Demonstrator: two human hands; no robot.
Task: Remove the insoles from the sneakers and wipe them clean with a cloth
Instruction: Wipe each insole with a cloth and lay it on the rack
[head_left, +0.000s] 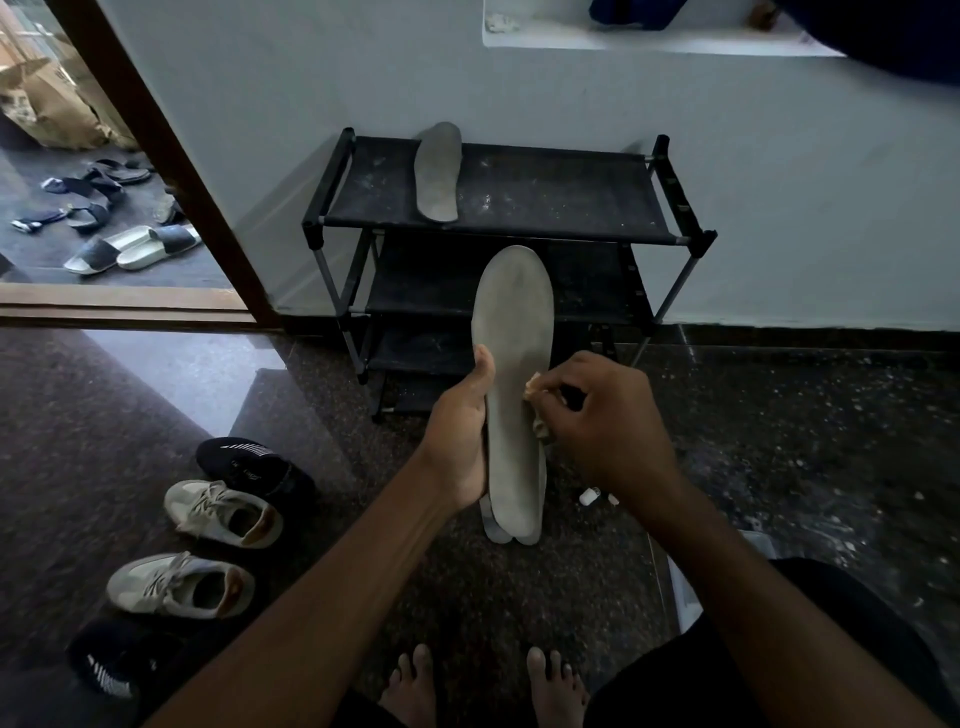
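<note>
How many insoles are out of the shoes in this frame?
3, it seems: one insole on the rack top, one held insole upright in the left hand, wiped with the cloth by the right hand, and a third edge behind it. More may be hidden.

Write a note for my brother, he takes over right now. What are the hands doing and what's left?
Left hand holds a grey insole upright. Right hand presses a small cloth to its right edge.
Another insole lies on the black rack's top shelf.
Two light sneakers sit on the floor at left, beside dark shoes.
Left: finish wiping. More insoles seem stacked behind the held one; check them.
</note>
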